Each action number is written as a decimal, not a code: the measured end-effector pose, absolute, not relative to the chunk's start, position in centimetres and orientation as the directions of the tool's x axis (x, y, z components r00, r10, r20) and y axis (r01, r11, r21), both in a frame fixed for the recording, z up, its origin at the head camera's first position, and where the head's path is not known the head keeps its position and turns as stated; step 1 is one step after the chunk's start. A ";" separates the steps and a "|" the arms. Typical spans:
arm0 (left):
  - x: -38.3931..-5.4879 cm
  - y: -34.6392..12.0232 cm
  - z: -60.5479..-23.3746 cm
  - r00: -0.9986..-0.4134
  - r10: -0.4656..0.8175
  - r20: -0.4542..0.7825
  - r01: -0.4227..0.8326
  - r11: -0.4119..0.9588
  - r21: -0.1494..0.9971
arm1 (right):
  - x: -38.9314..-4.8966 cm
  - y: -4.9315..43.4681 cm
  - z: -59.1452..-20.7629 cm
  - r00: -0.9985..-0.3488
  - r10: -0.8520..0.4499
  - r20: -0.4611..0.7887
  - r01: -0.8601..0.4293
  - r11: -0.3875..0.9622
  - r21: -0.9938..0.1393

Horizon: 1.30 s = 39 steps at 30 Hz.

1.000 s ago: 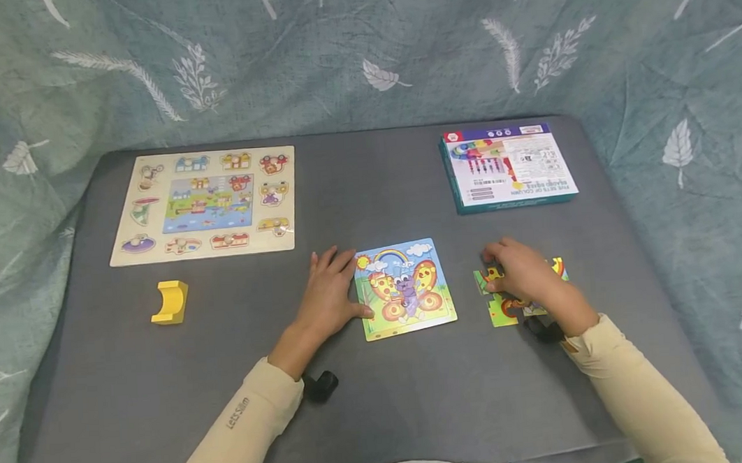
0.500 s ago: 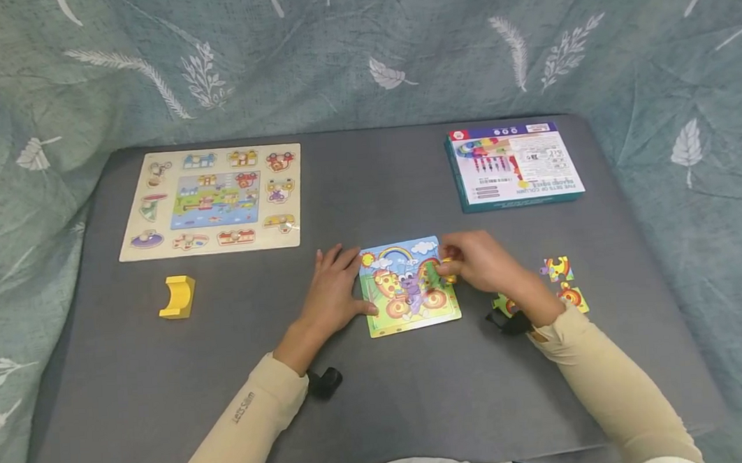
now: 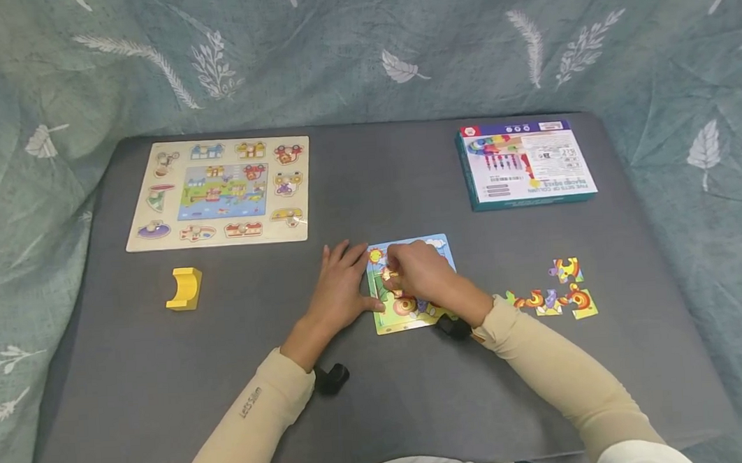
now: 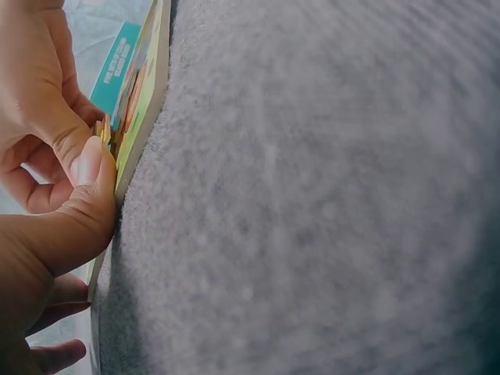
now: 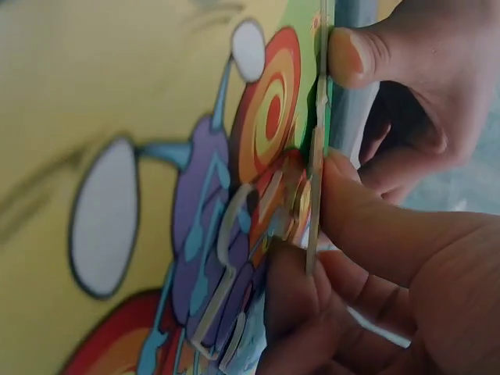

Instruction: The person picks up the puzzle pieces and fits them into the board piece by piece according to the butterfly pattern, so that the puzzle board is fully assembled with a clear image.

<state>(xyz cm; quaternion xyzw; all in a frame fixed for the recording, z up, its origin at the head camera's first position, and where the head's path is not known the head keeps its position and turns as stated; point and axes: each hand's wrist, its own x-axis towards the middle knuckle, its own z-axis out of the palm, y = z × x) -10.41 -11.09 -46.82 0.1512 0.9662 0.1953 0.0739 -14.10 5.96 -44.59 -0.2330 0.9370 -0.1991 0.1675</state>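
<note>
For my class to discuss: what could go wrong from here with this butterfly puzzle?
The right hand pinches a jigsaw piece over the butterfly puzzle board, so it might go in misaligned. The left hand touches only the board's left side, so pressing could make it slip or turn. The loose jigsaw pieces lie beside the right sleeve, which may scatter them if it swings back.

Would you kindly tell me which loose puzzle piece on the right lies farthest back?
The piece with purple on its left edge: it lies behind the row of other pieces.
</note>
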 end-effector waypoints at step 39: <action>-10.9 -10.3 -46.6 -0.946 0.309 -0.094 0.247 0.880 0.407 | -13.4 30.4 -43.6 -0.941 -0.098 -0.323 0.031 0.928 -0.371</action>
